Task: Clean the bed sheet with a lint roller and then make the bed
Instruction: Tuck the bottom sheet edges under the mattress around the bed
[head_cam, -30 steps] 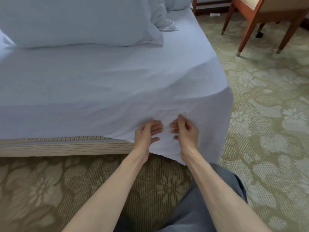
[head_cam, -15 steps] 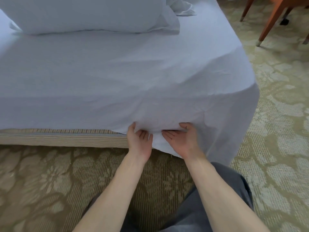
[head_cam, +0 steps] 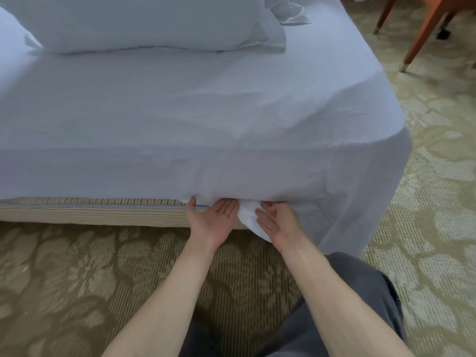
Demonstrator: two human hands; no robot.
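1. Across the bed [head_cam: 77,176], the bed sheet [head_cam: 231,119] lies fairly flat up to a pillow [head_cam: 144,21] at the far edge. With the work down at the tuck, I judge we are on the bed-making half.
2. Along the near edge, left of the hands, the sheet is tucked and the striped bed base [head_cam: 90,215] shows. To the right it hangs loose, draping the near right corner [head_cam: 381,155] down to the carpet [head_cam: 77,279].
3. That tuck line runs left to right, and the untucked stretch lies rightward, so I take the right hand as the nearer one.
4. Left hand [head_cam: 213,221]: palm up, fingers straight, gripping nothing, tips at the sheet's lower edge.
5. Right hand [head_cam: 280,222]: palm up, fingers extended, pressing a loose fold [head_cam: 248,220] that hangs between both hands.
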